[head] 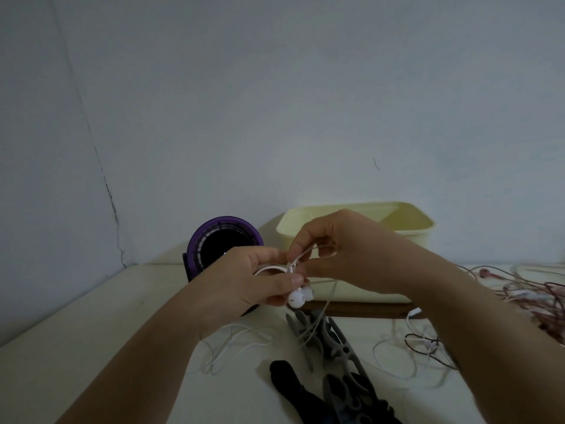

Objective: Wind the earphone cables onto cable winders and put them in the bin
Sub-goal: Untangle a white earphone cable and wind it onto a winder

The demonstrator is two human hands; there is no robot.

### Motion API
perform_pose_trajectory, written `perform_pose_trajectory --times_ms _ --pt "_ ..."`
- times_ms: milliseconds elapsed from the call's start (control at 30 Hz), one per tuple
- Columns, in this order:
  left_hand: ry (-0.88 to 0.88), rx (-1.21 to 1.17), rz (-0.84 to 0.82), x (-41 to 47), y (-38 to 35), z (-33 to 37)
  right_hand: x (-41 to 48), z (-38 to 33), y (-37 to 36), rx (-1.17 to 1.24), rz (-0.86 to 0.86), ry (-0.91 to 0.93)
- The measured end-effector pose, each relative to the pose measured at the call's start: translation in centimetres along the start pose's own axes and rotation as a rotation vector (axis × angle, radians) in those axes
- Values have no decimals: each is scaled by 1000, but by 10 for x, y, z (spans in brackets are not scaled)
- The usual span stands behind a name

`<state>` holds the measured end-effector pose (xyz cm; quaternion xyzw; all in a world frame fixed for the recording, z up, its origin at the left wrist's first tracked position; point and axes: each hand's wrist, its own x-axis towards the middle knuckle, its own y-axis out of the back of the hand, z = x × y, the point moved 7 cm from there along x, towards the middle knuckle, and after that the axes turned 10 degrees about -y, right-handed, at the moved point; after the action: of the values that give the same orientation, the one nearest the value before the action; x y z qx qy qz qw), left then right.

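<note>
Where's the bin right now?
Head view: the pale yellow bin sits at the back of the table, right of centre, by the wall, right of the purple round device and partly hidden behind the right hand.

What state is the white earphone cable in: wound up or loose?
Loose. The left hand and right hand pinch the white cable near its earbuds; the rest trails down unwound over the grey winders.
</note>
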<state>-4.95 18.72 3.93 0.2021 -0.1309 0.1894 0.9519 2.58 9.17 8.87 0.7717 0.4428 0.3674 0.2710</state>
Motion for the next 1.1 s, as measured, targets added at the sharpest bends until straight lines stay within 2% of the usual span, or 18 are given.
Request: perform_pose_trajectory --times_ms 100,167,233,367,433,500,700,900,1033,1100 --pt "0 -83 130 1 13 -3 1 2 13 33 255 26" --pt "-11 -184 254 3 24 -4 -4 -2 24 149 431 30" --pt "-35 -299 382 3 32 -5 -5 -2 21 292 466 -4" --pt "-104 -382 531 2 39 -6 2 14 -21 791 310 -230" --pt "-117 -327 541 2 39 -7 5 18 -48 1108 156 -323" --pt "-133 -318 528 2 36 -5 5 17 -63 1307 42 -348" --pt "-157 -362 535 4 28 -8 8 18 -63 1474 -43 -327" --pt "-170 -398 513 5 21 -6 7 16 -77 1588 -185 -461" --pt "-159 -405 516 5 20 -5 6 16 -76 1595 -202 -463" --pt "-144 -419 536 5 20 -7 8 20 -70 1497 -105 -404"
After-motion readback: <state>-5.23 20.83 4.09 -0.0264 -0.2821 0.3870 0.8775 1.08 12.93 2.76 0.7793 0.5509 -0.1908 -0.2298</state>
